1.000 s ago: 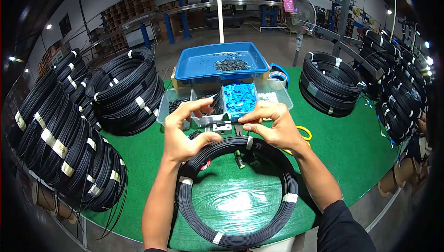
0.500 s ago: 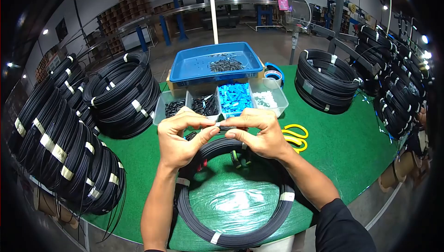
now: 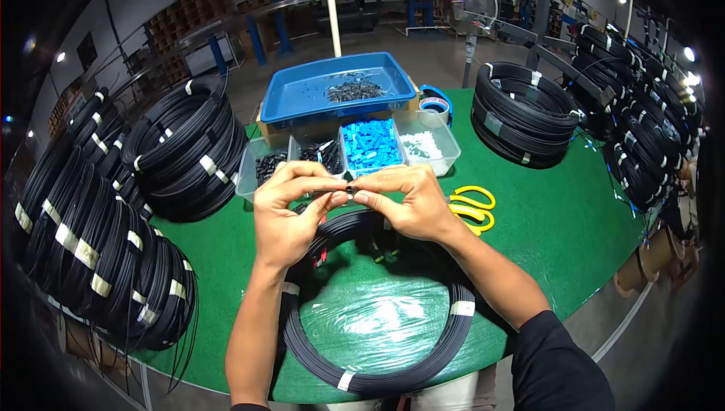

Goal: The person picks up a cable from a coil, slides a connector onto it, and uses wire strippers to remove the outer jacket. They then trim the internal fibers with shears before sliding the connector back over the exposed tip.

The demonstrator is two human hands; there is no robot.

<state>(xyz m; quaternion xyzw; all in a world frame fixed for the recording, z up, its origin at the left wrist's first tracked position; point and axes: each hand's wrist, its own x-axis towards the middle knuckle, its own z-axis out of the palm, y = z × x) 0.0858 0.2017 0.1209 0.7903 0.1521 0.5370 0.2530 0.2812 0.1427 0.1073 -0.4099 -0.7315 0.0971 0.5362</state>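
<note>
My left hand [image 3: 291, 203] and my right hand [image 3: 404, 200] meet fingertip to fingertip above the far side of a black cable coil [image 3: 377, 384]. Both hands pinch a small dark piece [image 3: 351, 190] between thumbs and fingers; its shape is mostly hidden. Behind the hands stands a clear divided bin [image 3: 445, 156] with black parts [image 3: 270, 167], blue pieces [image 3: 370, 145] and white pieces [image 3: 421, 145]. Yellow-handled scissors [image 3: 474, 209] lie to the right of my right hand.
A blue tray [image 3: 276, 101] with black bits stands behind the bin, beside a blue tape roll [image 3: 436, 103]. Coils are stacked at the left [image 3: 113, 252], back left [image 3: 185, 147] and back right [image 3: 525, 113]. More coils [image 3: 642, 124] hang at far right.
The whole view has shifted, so the table things appear slightly further left and higher. My fingertips have drawn closer together around the small dark piece.
</note>
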